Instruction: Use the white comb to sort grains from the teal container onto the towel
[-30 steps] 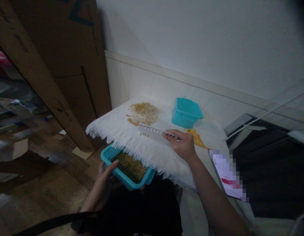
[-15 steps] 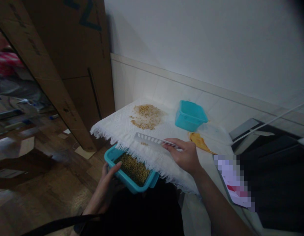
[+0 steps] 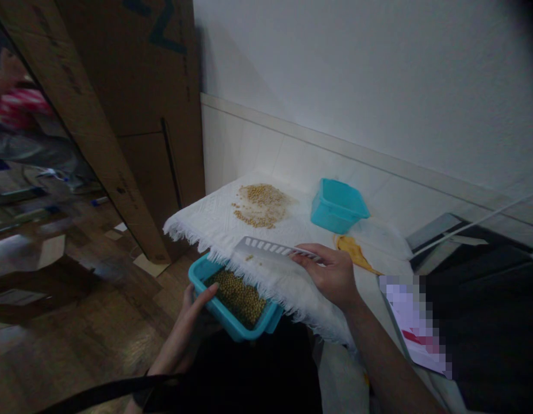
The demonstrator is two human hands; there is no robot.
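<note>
My left hand [image 3: 192, 319] grips the left side of a teal plastic container [image 3: 249, 332], thumb over its rim. Small round beans [image 3: 238, 293] lie inside it. The container is below the table's front edge, and the fringe of a white cloth [image 3: 197, 215] hangs over its far side. In my right hand [image 3: 330, 273] is a pale slotted plastic piece [image 3: 275, 248], held by its right end just above the cloth near the fringe. A few loose beans lie on the cloth below it. Farther back, a pile of yellowish beans [image 3: 264, 195] is spread on the cloth.
A second teal container [image 3: 335, 215] stands at the back near the wall. Beside it lie a yellow-orange item [image 3: 355, 253] and a phone-like device [image 3: 415, 328] with a blurred screen. A tall cardboard box [image 3: 149, 161] rises at left; a person's checked sleeve [image 3: 22, 106] shows beyond it.
The view has shifted slightly, so everything sits a little farther right. Fewer loose beans show by the slotted piece near the fringe. Both hands keep their holds.
</note>
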